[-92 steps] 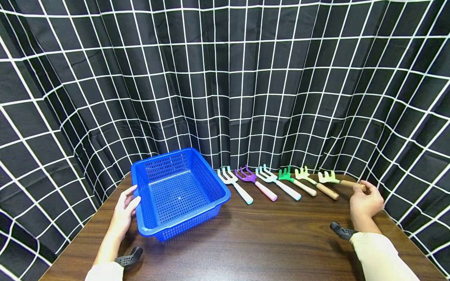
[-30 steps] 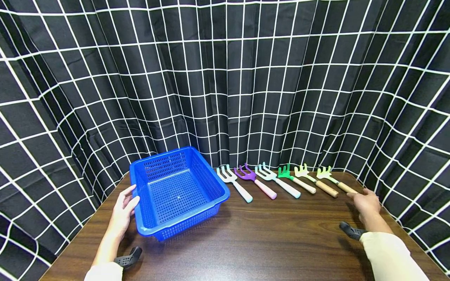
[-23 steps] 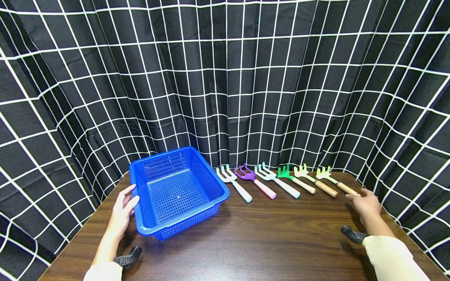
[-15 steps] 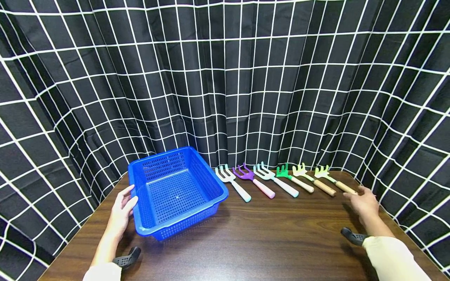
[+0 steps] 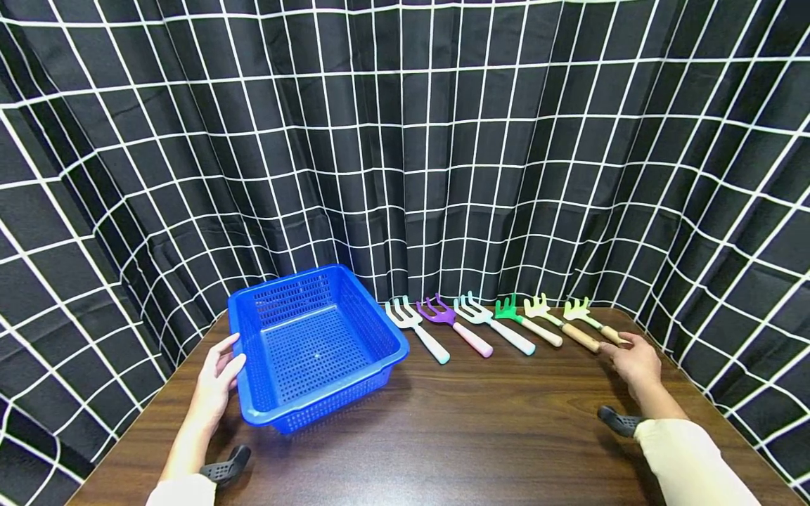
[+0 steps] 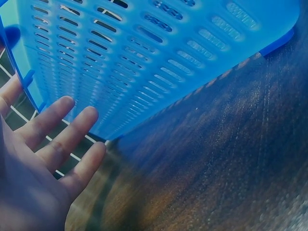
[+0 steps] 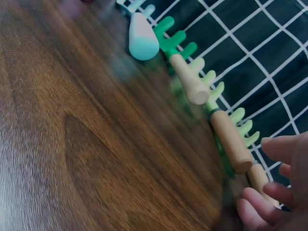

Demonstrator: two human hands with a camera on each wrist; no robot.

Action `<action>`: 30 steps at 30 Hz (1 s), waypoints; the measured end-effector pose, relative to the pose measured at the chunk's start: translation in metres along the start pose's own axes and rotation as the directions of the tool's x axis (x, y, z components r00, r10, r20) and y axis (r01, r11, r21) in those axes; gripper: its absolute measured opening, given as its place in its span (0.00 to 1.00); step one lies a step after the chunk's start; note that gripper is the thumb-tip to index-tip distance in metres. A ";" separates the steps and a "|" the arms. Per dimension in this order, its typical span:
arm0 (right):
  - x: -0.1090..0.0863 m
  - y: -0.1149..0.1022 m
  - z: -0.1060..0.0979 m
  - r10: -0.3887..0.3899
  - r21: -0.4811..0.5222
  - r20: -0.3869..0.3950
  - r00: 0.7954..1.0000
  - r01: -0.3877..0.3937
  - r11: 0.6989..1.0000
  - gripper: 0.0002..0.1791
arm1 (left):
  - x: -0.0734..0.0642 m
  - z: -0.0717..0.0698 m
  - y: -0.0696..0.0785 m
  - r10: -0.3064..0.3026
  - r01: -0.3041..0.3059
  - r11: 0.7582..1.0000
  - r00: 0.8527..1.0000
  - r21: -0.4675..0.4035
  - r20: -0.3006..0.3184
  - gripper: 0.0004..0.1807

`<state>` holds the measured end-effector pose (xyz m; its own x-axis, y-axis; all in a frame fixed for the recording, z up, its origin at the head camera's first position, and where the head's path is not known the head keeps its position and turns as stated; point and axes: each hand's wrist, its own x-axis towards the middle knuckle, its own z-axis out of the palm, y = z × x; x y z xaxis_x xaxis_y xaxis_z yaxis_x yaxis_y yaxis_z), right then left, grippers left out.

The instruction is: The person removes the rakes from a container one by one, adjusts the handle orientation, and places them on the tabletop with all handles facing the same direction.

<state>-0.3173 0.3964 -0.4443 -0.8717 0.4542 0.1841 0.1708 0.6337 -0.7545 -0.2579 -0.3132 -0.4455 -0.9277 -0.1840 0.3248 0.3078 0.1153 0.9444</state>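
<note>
My left hand (image 5: 215, 379) holds the left rim of a blue plastic basket (image 5: 316, 414), thumb at the rim. In the left wrist view, several of its fingers (image 6: 70, 139) spread out below the rim, beside the slotted wall. My right hand (image 5: 635, 362) is at the right end of a row of small hand rakes, fingers apart. Its fingertips are right by the wooden handle end of the second yellow-green rake (image 5: 582, 338). The hand partly covers the handle of the rightmost yellow-green rake (image 5: 588, 318), which lies on the table.
Leftward along the row lie a green rake (image 5: 528, 323), a pale blue rake (image 5: 500, 327), a purple rake with a pink handle (image 5: 458, 327) and a white rake (image 5: 420, 330). A black gridded curtain (image 5: 405, 176) stands behind the brown wooden table (image 5: 455, 436).
My right hand lowered the rightmost rake's handle, let go of it and shifted left toward the neighbouring rake's handle. My left hand stays at the basket rim.
</note>
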 end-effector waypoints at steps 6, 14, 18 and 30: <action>0.003 -0.006 0.010 -0.128 -0.138 0.096 0.987 0.140 0.980 0.32 | -0.001 -0.002 -0.001 0.001 -0.001 1.000 1.000 0.015 -0.007 0.27; 0.009 -0.002 0.011 -0.252 -0.248 0.148 0.956 0.283 0.927 0.22 | 0.000 0.002 0.000 0.008 -0.008 1.000 1.000 -0.007 -0.001 0.27; 0.007 -0.003 0.011 -0.271 -0.250 0.113 0.956 0.291 0.923 0.18 | -0.001 0.001 0.000 0.007 -0.007 1.000 1.000 -0.010 -0.005 0.27; 0.005 0.005 0.017 -0.324 -0.246 0.010 0.946 0.316 0.916 0.13 | 0.000 0.000 -0.001 0.002 -0.002 1.000 1.000 0.001 0.006 0.27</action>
<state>-0.3290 0.3908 -0.4578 -0.8844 0.2182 0.4125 -0.0064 0.8783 -0.4781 -0.2583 -0.3135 -0.4464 -0.9285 -0.1775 0.3261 0.3091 0.1169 0.9438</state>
